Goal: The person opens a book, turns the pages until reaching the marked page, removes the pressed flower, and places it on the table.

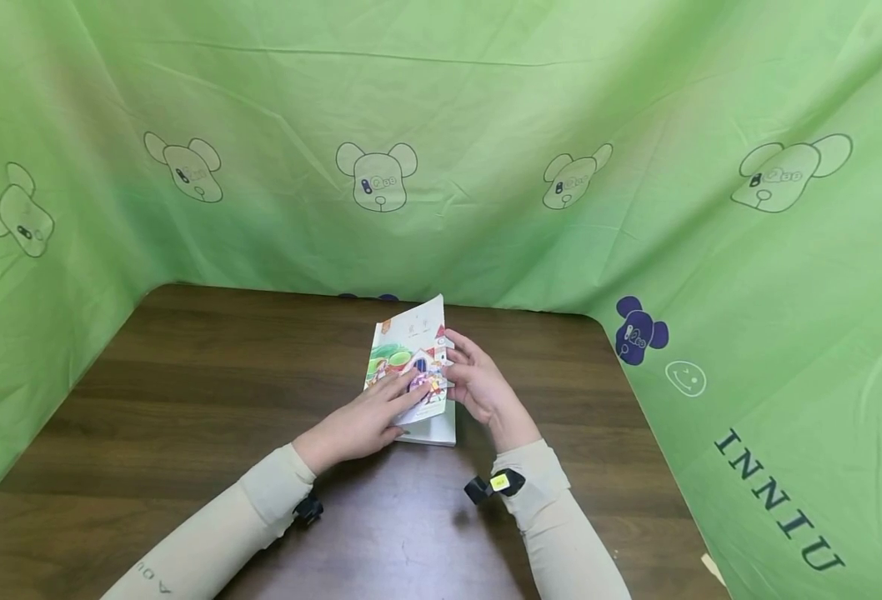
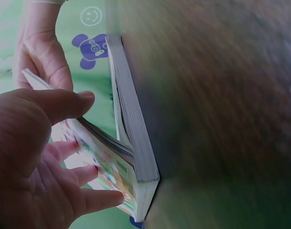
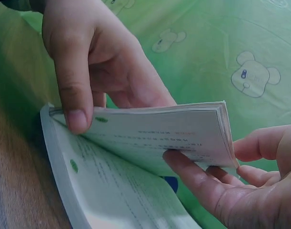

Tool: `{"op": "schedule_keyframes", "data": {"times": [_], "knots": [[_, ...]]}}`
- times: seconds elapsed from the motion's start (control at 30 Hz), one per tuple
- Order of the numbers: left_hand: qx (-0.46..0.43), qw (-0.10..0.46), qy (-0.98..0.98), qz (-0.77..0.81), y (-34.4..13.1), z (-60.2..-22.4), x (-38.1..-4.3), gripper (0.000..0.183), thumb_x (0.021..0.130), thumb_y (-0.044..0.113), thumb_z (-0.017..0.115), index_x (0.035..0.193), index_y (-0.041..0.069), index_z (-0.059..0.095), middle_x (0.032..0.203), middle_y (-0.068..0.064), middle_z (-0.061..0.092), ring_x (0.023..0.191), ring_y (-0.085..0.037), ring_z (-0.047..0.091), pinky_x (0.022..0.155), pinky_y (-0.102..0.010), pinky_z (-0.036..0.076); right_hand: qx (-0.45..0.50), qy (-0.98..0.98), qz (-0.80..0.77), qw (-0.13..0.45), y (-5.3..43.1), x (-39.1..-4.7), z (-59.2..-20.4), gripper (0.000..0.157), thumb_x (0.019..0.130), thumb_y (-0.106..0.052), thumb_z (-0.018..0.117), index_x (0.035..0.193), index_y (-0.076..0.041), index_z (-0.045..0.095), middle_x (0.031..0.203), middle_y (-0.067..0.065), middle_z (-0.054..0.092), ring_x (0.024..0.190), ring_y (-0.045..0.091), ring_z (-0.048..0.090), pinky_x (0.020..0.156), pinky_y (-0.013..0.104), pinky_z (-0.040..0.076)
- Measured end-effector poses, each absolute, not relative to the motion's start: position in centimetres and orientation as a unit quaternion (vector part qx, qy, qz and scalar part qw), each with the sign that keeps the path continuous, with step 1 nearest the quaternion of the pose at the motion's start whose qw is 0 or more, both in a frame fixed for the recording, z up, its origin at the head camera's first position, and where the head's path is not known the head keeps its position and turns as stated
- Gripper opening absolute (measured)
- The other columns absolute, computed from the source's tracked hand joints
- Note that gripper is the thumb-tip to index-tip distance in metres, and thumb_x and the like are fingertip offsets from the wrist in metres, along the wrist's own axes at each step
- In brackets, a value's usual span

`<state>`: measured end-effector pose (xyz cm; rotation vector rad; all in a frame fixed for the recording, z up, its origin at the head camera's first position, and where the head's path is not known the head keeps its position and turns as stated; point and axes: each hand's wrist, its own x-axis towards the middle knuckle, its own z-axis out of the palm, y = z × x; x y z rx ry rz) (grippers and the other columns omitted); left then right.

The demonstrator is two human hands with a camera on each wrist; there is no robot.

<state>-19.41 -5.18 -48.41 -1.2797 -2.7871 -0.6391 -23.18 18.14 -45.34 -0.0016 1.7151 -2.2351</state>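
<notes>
A paperback book (image 1: 411, 333) with a colourful cartoon cover lies on the table, its cover and a bundle of pages raised at the right side. My left hand (image 1: 366, 417) spreads its fingers over the cover at the near edge. In the right wrist view, the left thumb (image 3: 77, 119) presses the inner face of the raised bundle, pinching it near the spine. My right hand (image 1: 489, 387) pinches that bundle at its free edge, with fingers on both faces. Printed text shows on the inner pages (image 3: 112, 181); the back cover is hidden.
The brown wooden table (image 1: 223, 375) extends around the book. A green curtain (image 1: 478, 100) printed with bear heads stands around its back and sides. Black wrist devices (image 1: 495, 485) sit at both sleeves. A small pale object (image 1: 711, 568) lies by the table's right edge.
</notes>
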Motion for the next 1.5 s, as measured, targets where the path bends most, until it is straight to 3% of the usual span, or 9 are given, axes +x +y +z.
{"op": "schedule_keyframes", "data": {"times": [0.27,0.53,0.87,1.33,1.5], "knots": [[-0.402,-0.03,-0.897,-0.18,-5.3,-47.9,-19.4,0.073,0.099,0.02,0.069,0.163,0.022,0.032,0.17,-0.017,0.017,0.154,-0.043,0.021,0.123,-0.056,0.025,0.017,0.611,-0.776,0.157,19.0,-23.1,-46.2,0.083,0.089,0.017,0.046,0.162,-0.019,0.029,0.159,0.016,0.041,0.101,0.023,0.067,0.074,0.036,0.059],[-0.4,-0.033,-0.903,-0.156,-5.0,-47.8,-19.5,0.068,0.098,0.023,0.071,0.159,0.025,0.04,0.168,-0.012,0.028,0.153,-0.04,0.028,0.12,-0.054,0.032,0.033,0.614,-0.772,0.162,19.6,-23.0,-47.1,0.082,0.089,0.018,0.045,0.163,-0.015,0.026,0.16,0.017,0.039,0.1,0.022,0.069,0.076,0.037,0.061],[-0.385,-0.037,-0.914,-0.122,-4.4,-47.9,-19.5,0.064,0.097,0.029,0.072,0.156,0.03,0.046,0.166,-0.008,0.034,0.151,-0.039,0.033,0.109,-0.064,0.041,0.054,0.608,-0.774,0.169,20.3,-23.0,-48.4,0.081,0.09,0.018,0.044,0.163,-0.014,0.025,0.163,0.018,0.035,0.109,0.025,0.066,0.083,0.042,0.061],[-0.381,-0.037,-0.92,-0.08,-3.9,-48.2,-19.6,0.062,0.097,0.037,0.072,0.154,0.032,0.049,0.164,-0.005,0.039,0.15,-0.034,0.034,0.11,-0.067,0.037,0.058,0.616,-0.765,0.181,21.0,-22.5,-48.7,0.077,0.094,0.013,0.049,0.163,-0.009,0.024,0.161,0.023,0.036,0.105,0.023,0.067,0.081,0.042,0.061],[-0.384,-0.041,-0.919,-0.078,-3.8,-48.1,-19.7,0.061,0.097,0.037,0.072,0.153,0.031,0.05,0.163,-0.006,0.04,0.15,-0.035,0.034,0.11,-0.068,0.036,0.063,0.628,-0.754,0.179,21.5,-22.4,-48.9,0.075,0.094,0.011,0.053,0.162,-0.008,0.026,0.161,0.023,0.037,0.105,0.022,0.067,0.075,0.038,0.061]]}}
